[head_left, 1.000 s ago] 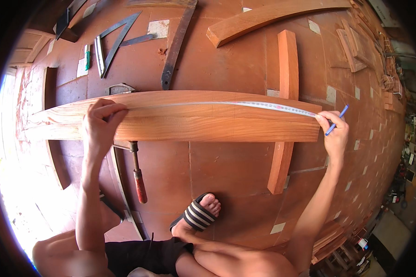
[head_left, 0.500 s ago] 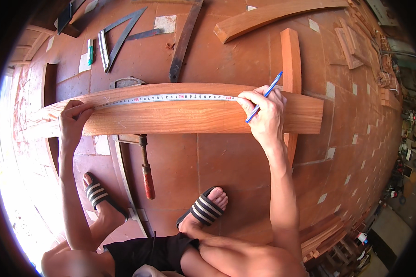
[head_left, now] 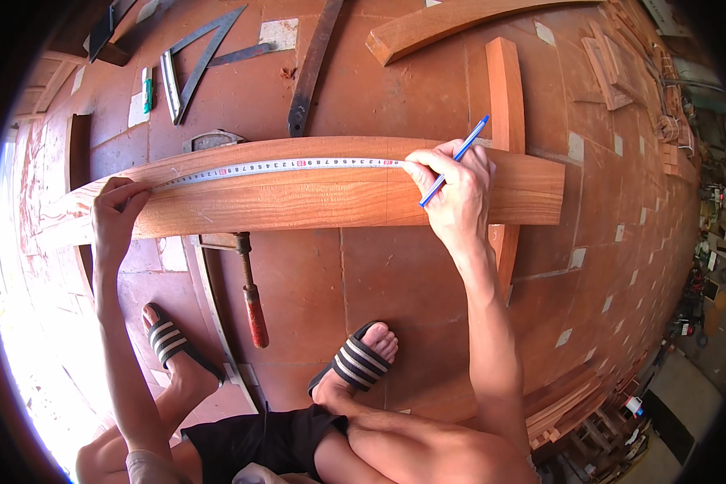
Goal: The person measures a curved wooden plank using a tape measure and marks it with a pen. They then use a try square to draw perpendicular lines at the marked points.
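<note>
A wide wooden board point(head_left: 298, 200) lies crosswise in front of me, with a tape measure's blade point(head_left: 274, 166) stretched along its upper face. Pinched at the left end of the blade is my left hand point(head_left: 118, 211), fingers closed on it. My right hand point(head_left: 458, 192) grips the blade's other end against the board and also holds a blue-and-white pen point(head_left: 455, 160) slanting up between its fingers. Faint pencil marks show on the wood. What lies under my right fingers is hidden.
Wooden bars point(head_left: 506, 89) support the board crosswise. A clamp with a red handle point(head_left: 255, 315) hangs at its near edge. Beyond lie a triangular square point(head_left: 206, 60), a green-and-white marker point(head_left: 147, 90), a dark metal bar point(head_left: 313, 73) and a curved timber point(head_left: 452, 31). Lumber point(head_left: 573, 399) is stacked at lower right.
Both hands and the tape blade have shifted slightly left along the board. The pen stays in my right hand. The whole view has also moved a little.
</note>
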A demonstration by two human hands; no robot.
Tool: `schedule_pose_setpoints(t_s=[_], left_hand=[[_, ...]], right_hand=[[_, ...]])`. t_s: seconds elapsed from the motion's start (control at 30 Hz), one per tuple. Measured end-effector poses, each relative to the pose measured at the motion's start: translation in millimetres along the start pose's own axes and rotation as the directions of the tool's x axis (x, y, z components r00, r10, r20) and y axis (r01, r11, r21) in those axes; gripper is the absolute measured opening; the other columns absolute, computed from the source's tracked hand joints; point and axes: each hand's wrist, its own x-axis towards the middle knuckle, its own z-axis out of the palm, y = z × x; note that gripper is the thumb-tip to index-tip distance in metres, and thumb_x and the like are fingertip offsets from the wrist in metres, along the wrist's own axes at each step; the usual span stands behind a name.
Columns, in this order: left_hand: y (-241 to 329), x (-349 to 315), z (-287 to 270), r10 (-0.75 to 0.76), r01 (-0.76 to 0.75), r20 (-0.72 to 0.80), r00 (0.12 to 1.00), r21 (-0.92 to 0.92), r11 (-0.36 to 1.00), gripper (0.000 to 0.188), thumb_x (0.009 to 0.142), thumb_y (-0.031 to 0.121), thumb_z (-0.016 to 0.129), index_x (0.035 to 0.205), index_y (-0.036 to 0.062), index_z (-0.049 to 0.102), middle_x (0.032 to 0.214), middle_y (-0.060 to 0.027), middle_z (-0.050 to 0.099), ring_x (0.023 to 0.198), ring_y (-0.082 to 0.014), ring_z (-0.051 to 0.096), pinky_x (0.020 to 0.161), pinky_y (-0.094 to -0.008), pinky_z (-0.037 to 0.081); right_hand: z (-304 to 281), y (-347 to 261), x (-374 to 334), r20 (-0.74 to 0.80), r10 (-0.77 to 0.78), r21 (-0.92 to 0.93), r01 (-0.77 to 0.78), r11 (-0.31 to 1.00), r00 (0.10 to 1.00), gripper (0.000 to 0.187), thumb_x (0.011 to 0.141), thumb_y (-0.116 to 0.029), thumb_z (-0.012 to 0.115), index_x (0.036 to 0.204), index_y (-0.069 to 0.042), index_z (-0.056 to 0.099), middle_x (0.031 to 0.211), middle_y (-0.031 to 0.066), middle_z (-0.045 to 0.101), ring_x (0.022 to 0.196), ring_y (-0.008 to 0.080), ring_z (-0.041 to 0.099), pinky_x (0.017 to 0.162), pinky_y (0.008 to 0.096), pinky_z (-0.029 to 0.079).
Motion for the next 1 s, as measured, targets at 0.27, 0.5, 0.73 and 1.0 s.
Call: schedule_pose_setpoints(t_s=[0.27,0.5,0.73,1.0], left_hand=[[2.1,-0.4,-0.4,0.000,0.001,0.005,1.000,-0.008,1.000,0.013,0.095,0.004,0.078,0.105,-0.0034,0.082,0.099,-0.0015,0.066,0.079,-0.0087,0.054,0.069,-0.0262,0.042],[9.6,-1.1,2.1,0.072,-0.071,-0.025,0.997,0.049,0.996,0.018,0.091,0.007,0.081,0.106,-0.0021,0.082,0.100,-0.0053,0.069,0.083,-0.0134,0.061,0.077,-0.0295,0.050],[24.3,-5.9,2.9,0.078,-0.073,-0.078,0.994,0.064,0.995,0.017,0.086,0.012,0.086,0.102,0.0048,0.086,0.095,-0.0071,0.073,0.079,-0.0176,0.066,0.074,-0.0329,0.053],[31.8,-5.3,1.9,0.061,-0.056,-0.069,0.996,0.071,0.996,0.018,0.087,0.015,0.084,0.103,0.0061,0.086,0.098,-0.0069,0.074,0.082,-0.0197,0.067,0.077,-0.0346,0.053]], right_hand=[[1.8,-0.7,0.2,-0.015,0.000,0.009,0.001,1.000,1.000,0.010,0.087,-0.022,0.088,0.091,-0.015,0.082,0.088,0.0021,0.068,0.096,0.0260,0.062,0.092,0.0445,0.043],[-1.4,-4.5,3.2,-0.009,0.007,0.016,-0.007,1.000,1.000,0.010,0.085,-0.019,0.089,0.090,-0.012,0.083,0.086,0.0046,0.071,0.094,0.0280,0.064,0.089,0.0441,0.046],[-3.9,-19.9,7.7,0.009,0.072,-0.015,-0.072,0.997,0.997,0.011,0.083,-0.010,0.088,0.092,-0.006,0.082,0.085,0.0102,0.071,0.089,0.0308,0.064,0.084,0.0448,0.051],[-7.0,-29.6,9.3,0.039,0.111,-0.101,-0.107,0.989,0.993,0.013,0.085,-0.010,0.087,0.095,-0.004,0.082,0.088,0.0113,0.072,0.092,0.0311,0.064,0.085,0.0449,0.052]])
